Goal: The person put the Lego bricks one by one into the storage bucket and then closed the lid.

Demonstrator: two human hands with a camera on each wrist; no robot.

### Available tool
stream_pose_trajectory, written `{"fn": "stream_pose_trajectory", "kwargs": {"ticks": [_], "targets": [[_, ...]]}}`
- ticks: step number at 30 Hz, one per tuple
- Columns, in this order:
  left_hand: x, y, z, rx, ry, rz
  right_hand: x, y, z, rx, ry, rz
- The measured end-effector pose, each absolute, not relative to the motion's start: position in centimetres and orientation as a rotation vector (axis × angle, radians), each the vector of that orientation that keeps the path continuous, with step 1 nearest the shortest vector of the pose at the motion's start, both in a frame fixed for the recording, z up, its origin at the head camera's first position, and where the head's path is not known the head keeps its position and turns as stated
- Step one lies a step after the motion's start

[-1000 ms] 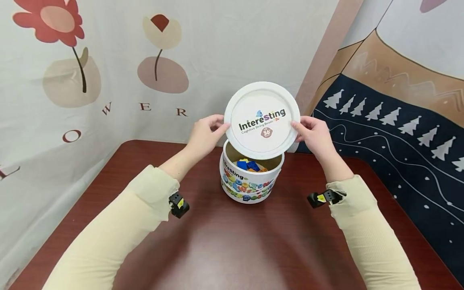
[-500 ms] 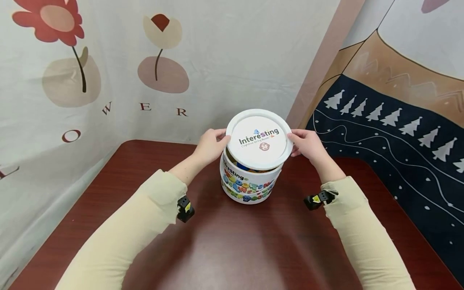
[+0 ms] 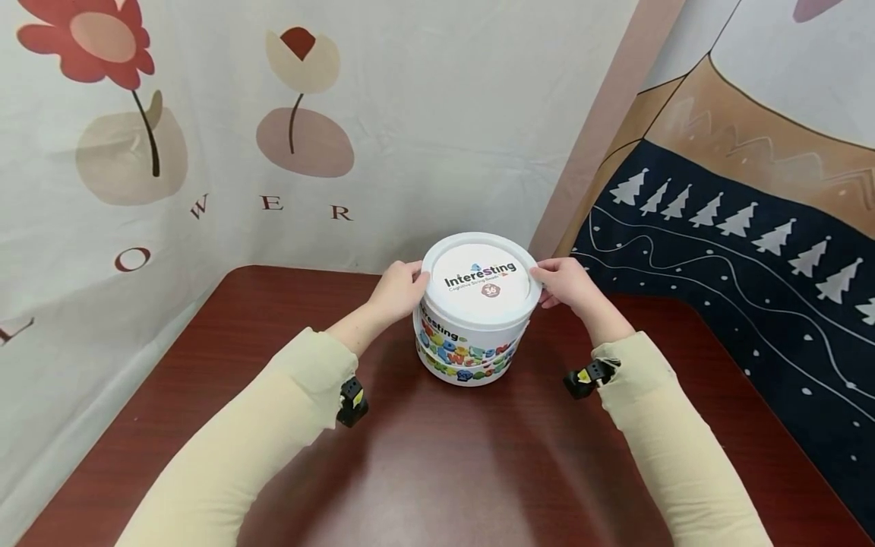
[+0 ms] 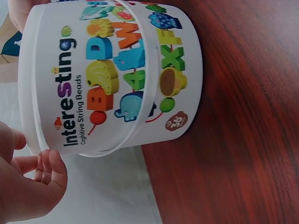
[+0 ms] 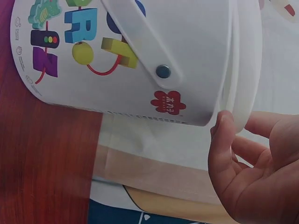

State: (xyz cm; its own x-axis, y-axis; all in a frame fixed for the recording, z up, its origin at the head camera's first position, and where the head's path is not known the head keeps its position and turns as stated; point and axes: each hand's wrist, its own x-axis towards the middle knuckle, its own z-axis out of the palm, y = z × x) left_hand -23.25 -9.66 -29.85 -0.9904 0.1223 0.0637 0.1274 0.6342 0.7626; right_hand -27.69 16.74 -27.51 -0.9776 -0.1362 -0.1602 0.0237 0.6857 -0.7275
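Observation:
A round white lid [image 3: 481,279] printed "Interesting" lies over the mouth of a white bucket [image 3: 472,355] decorated with colourful letters and animals. My left hand [image 3: 399,290] pinches the lid's left edge, the thumb on top and fingers curled under the rim. At the opposite edge my right hand [image 3: 567,284] pinches the rim in the same way. In the right wrist view, a narrow gap shows between the lid [image 5: 246,60] and the bucket's upper edge. The bucket's contents are hidden beneath the lid. Its white handle [image 4: 149,70] hangs down along the front.
The bucket stands on a dark red wooden table [image 3: 437,471], near its back edge. Behind it hangs a pale cloth [image 3: 437,114] with flower prints and letters. A dark blue cloth [image 3: 718,266] with white trees covers the right side.
Both hands have lowered the lid from a tilted position above the bucket down onto its mouth. The coloured pieces inside, visible earlier, are now covered. The bucket has stayed in place.

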Motion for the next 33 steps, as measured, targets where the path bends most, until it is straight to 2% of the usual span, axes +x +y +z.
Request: {"fn": "stream_pose_trajectory", "kwargs": {"ticks": [12,23,33], "targets": [[-23.3,-9.6,-30.4,-0.219,-2.854,-1.361,-28.0,16.8,-28.8,-0.065,2.662,-1.121],[-23.3,-9.9,-30.2,0.0,-2.902,-1.505,-27.9,16.1,-28.6,-0.012,2.637,-1.093],[-23.0,-10.1,-30.4,0.0,-2.903,-1.507,-27.9,15.8,-28.3,0.01,2.593,-1.079]]}}
